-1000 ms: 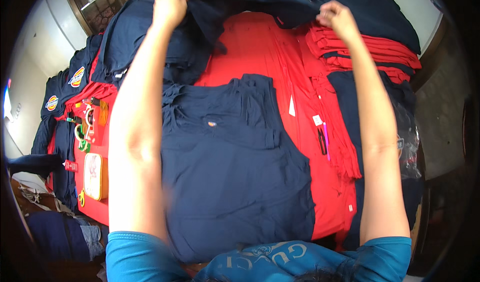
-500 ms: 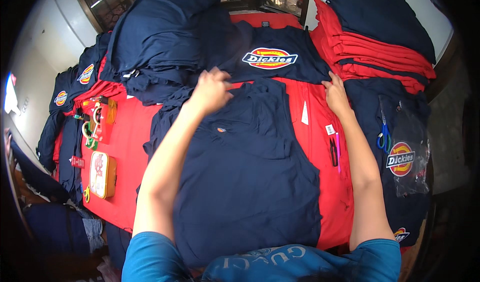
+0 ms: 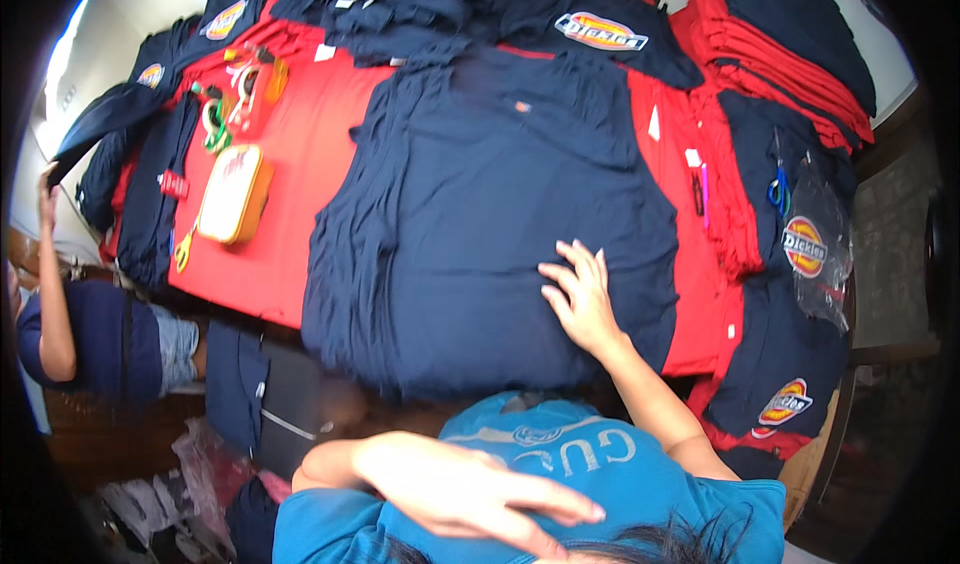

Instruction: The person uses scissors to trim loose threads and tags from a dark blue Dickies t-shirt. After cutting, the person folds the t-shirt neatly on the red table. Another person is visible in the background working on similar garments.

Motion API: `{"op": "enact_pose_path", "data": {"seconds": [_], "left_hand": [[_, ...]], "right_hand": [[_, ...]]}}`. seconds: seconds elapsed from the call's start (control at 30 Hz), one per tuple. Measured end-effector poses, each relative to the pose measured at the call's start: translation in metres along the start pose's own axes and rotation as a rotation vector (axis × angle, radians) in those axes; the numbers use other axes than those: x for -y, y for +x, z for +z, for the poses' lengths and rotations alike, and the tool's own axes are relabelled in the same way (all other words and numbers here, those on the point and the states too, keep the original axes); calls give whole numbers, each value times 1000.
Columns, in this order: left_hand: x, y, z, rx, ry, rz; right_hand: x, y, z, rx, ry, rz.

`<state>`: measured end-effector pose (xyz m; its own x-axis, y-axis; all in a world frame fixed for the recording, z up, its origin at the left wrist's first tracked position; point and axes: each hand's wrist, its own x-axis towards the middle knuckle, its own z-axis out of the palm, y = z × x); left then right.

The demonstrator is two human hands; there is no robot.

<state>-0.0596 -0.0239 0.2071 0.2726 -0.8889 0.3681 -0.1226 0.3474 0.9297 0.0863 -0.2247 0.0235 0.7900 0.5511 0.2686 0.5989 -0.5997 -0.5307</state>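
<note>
A navy sleeveless shirt (image 3: pixel 470 224) lies spread on the table in front of me, wrinkled along its left side. My right hand (image 3: pixel 582 299) rests on its lower right part, palm down, fingers spread, holding nothing. Close to my chest and off the table is my left hand (image 3: pixel 450 489), its fingers stretched out and apart with nothing in them. Beyond the spread shirt lies a folded navy garment (image 3: pixel 665 59) with a large red, yellow and white printed logo.
Left on red cloth are a yellow-sided box (image 3: pixel 233 196), yellow-handled scissors (image 3: pixel 183 251) and a tape dispenser (image 3: pixel 252 99). Red and navy garments form a stack (image 3: pixel 780 64) at far right, near blue-handled scissors (image 3: pixel 779 192). Another person (image 3: pixel 90 334) stands at left, holding dark cloth.
Both my hands have left the logo garment. My left hand has drawn back to my chest, my right onto the spread shirt. The view has shifted, and the other person's arm is raised with cloth.
</note>
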Motion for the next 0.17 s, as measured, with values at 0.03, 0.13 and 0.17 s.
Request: {"op": "enact_pose_path", "data": {"seconds": [0.03,0.13,0.17], "left_hand": [[1,-11,20,-37,-54,-57],[-9,-23,43,239,92,-240],[-7,-30,57,236,64,-235]], "right_hand": [[0,-5,13,-29,-83,-22],[-1,-7,30,-117,-127,-28],[-2,-7,35,-133,-141,-13]]}}
